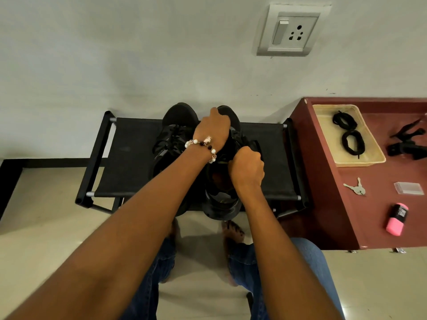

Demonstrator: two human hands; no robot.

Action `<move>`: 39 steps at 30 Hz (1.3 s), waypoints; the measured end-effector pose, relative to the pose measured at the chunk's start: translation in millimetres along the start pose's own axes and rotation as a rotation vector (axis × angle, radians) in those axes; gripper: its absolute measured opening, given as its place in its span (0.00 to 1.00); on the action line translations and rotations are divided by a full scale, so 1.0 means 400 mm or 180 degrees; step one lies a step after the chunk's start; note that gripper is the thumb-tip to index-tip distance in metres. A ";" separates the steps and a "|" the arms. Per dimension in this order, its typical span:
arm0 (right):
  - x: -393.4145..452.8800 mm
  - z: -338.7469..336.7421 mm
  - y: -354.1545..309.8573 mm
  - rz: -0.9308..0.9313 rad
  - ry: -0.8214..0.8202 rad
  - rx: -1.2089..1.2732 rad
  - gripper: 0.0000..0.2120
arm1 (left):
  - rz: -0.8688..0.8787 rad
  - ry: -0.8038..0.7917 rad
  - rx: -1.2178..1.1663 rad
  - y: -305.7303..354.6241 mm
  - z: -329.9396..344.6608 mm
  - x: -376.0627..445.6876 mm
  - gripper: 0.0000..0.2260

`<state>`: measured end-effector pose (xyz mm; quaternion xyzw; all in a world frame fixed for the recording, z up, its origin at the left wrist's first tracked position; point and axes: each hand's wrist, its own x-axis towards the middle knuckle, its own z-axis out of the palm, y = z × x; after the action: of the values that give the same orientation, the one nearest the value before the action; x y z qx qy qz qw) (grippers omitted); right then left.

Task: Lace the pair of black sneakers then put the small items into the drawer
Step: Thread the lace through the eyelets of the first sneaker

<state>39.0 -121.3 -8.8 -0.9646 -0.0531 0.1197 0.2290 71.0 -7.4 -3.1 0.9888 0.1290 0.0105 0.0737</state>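
Sneakers (pixel 221 158) — the pair sits side by side on the black fabric rack (pixel 272 162) against the far wall, toes pointing away from me, which puts the eyelets straight under my hands. My left hand (pixel 213 132) reaches over the toe end of the right sneaker, fingers curled down on its upper near the toe; I judge it is steadying the shoe, though what the fingertips hold is hidden behind the hand. My right hand (pixel 247 168) is a closed fist at the nearer part of the same shoe, by the tongue, gripping something there — lace end or tongue, I cannot tell which. Both grips are tight, not relaxed.

The left sneaker (pixel 172 139) shows crossed lacing already across its front, so I judge that shoe done or close to it, and the right one is the work in hand.

To the right stands a maroon cabinet (pixel 342 204). On its top, at the far end, a shallow tray (pixel 374 158) holds two coiled black laces (pixel 349 132). Nearer lie keys (pixel 355 188), a clear plastic sleeve (pixel 409 188) and a pink-and-black highlighter (pixel 397 219) — the small items, well apart from my hands and not yet put away. No drawer front is visible from here.
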 end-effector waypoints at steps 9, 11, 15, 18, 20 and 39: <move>0.009 0.005 0.003 -0.0047 0.0033 -0.0077 0.15 | -0.2019 -0.0062 -0.4628 -0.043 -0.002 -0.015 0.12; 0.006 0.000 0.003 -0.0079 -0.0013 -0.0066 0.15 | -0.2270 -0.0133 -0.5153 -0.050 -0.006 -0.025 0.11; 0.023 -0.051 0.022 -0.0099 -0.0774 0.0639 0.13 | -0.2045 0.0065 -0.4783 -0.041 -0.028 -0.050 0.10; 0.046 -0.153 0.065 0.0105 -0.1682 0.1454 0.18 | -0.1986 0.0365 -0.4664 -0.045 -0.057 -0.059 0.08; 0.068 -0.186 0.100 0.0180 -0.1404 0.1823 0.12 | -0.2017 0.0394 -0.4715 -0.045 -0.078 -0.055 0.07; 0.127 -0.080 0.124 -0.0181 0.0149 0.1746 0.02 | -0.2524 -0.0007 -0.5625 -0.018 -0.149 -0.062 0.06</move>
<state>98.4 -171.3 -14.0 -0.8671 -0.0404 0.1009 0.4861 42.8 1.7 54.6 0.4613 0.3987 0.0771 0.7888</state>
